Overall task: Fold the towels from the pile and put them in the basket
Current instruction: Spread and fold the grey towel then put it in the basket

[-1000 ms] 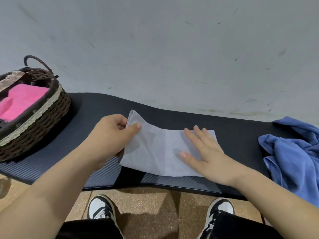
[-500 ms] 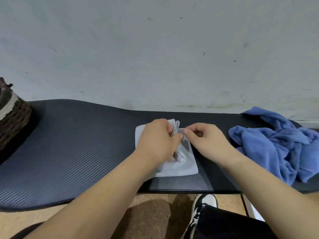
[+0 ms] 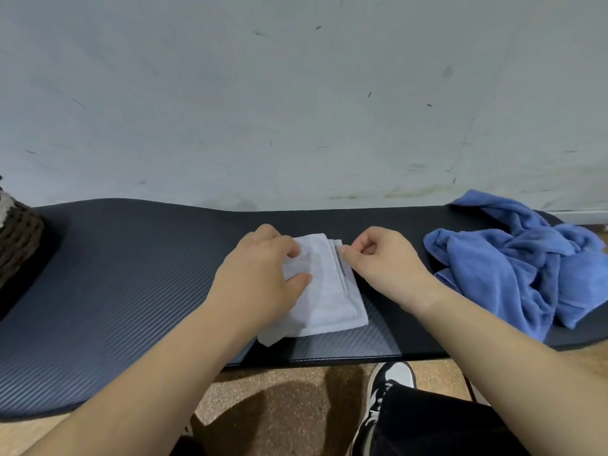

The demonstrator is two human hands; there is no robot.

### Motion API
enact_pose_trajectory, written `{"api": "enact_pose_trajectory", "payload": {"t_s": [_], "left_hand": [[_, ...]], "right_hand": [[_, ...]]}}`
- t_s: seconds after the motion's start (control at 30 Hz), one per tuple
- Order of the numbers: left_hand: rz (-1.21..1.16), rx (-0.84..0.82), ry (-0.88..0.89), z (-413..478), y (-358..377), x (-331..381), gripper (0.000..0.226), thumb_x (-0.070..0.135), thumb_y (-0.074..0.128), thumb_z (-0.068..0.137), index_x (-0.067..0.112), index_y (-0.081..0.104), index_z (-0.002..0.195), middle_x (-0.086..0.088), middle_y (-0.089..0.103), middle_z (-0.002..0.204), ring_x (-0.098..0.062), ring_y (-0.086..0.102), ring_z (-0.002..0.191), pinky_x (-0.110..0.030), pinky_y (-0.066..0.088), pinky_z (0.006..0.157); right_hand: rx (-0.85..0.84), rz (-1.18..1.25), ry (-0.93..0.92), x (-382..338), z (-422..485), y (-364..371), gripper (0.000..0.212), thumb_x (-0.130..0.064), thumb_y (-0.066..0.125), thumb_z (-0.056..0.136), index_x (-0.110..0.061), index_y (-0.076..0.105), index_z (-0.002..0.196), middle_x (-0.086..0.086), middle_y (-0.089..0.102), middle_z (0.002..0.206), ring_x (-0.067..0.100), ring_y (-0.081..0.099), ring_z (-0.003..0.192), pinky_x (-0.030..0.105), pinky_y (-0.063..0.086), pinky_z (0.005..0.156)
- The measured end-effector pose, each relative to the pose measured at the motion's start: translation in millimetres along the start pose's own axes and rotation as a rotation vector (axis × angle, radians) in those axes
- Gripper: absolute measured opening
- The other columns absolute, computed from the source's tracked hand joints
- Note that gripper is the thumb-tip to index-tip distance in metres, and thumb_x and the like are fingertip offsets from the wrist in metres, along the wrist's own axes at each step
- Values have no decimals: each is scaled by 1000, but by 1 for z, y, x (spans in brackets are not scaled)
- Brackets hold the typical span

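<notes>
- Centrally, folded pale-grey cloth towel [image 3: 329, 291] on dark ribbed foam mat [image 3: 115, 291], scuffed grey wall [image 3: 296, 93] behind.
- Left hand [image 3: 260, 284] grips it; right hand [image 3: 385, 261] pinches its far corner.
- Crumpled blue towel [image 3: 513, 258] at right.

One white towel [image 3: 329, 297], folded, close to the front edge of the mat [image 3: 115, 274], about midway along it. One blue heap [image 3: 513, 258] of crumpled towelling at the right end of the mat, spilling over the front edge there; number of towels within it impossible to tell. One wicker basket [image 3: 16, 238], only a sliver in view, at the left end. One mat, dark and ribbed. Two hands: left hand [image 3: 260, 278] and right hand [image 3: 378, 258], both at the white towel. One black-and-white shoe [image 3: 391, 380] on the floor below the front edge.
</notes>
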State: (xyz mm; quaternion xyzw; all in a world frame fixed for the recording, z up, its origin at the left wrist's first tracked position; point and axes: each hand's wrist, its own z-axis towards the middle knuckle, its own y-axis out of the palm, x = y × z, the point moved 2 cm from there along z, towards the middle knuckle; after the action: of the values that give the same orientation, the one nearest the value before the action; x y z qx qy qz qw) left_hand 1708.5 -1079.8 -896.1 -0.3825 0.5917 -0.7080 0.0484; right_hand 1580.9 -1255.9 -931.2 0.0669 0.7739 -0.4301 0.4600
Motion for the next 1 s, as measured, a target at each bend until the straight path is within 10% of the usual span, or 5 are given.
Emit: {"api": "enact_pose_trajectory", "payload": {"t_s": [0.43, 0.7, 0.83, 1.0], "left_hand": [[123, -116, 29, -15, -1, -22, 51, 52, 68, 89, 28, 58, 134, 11, 43, 130, -15, 44, 118, -36, 49, 97], [98, -195, 132, -18, -2, -23, 62, 57, 57, 96, 28, 46, 150, 10, 24, 167, -13, 16, 156, -21, 16, 118], [164, -328, 128, -24, 15, -29, 88, 79, 23, 88, 33, 18, 163, 6, -1, 173, -16, -11, 159, -30, 1, 126], [243, -306, 121, -28, 37, -39, 104, 91, -10, 74, 38, -2, 163, 3, -18, 172, -19, -25, 156, -45, 6, 130]], "right_hand": [[-192, -1, 43, -26, -11, 14, 34, -29, 76, 82, -1, 60, 73, 0, 52, 62, 13, 48, 56, 30, 42, 57], [-164, 35, 88, -17, -13, 5, 22, -23, 74, 87, -5, 61, 90, 9, 63, 63, 15, 52, 44, 28, 46, 40], [-122, -74, 87, -9, -9, 6, 29, -29, 79, 83, -15, 57, 94, 8, 69, 77, 19, 60, 58, 35, 52, 53], [-87, -298, -345, -23, -12, 4, 56, -54, 80, 76, -37, 54, 123, -11, 55, 126, 14, 54, 117, 36, 49, 98]]}}
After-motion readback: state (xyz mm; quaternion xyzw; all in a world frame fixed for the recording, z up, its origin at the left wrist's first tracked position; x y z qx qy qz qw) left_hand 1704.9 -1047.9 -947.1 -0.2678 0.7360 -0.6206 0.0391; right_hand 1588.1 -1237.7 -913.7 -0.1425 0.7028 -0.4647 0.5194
